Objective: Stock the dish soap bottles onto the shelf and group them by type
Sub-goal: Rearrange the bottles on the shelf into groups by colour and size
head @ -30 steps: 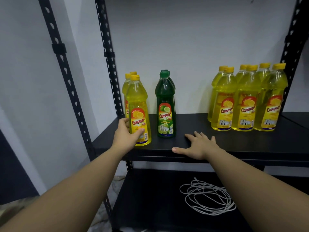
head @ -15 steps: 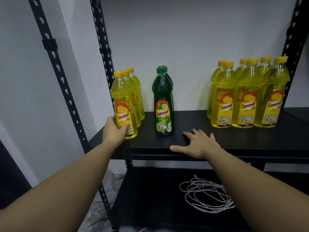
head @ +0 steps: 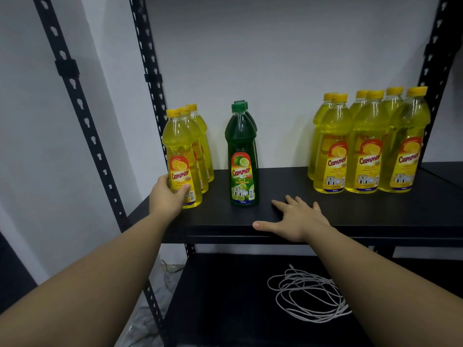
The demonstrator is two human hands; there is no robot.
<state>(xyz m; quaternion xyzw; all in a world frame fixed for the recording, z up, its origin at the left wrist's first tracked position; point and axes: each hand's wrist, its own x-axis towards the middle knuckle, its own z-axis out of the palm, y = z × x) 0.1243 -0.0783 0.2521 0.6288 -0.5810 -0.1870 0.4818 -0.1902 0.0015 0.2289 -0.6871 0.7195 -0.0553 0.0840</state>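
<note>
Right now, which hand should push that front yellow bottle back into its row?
Probably the left hand: it already grips the front lemon bottle. The right hand lies flat on the shelf, past the green bottle.

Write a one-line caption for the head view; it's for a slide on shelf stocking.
Left hand grips the front yellow lemon bottle beside green lime bottles; right hand rests flat on the shelf.

Yellow bottles (head: 330,156): "Cammer", "LEMON". Green bottle (head: 241,156): "Cammer", "LIME", "NEW".

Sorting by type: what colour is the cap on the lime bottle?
Green, matching the dark green lime dish soap bottle; clearest in the head view.
</note>
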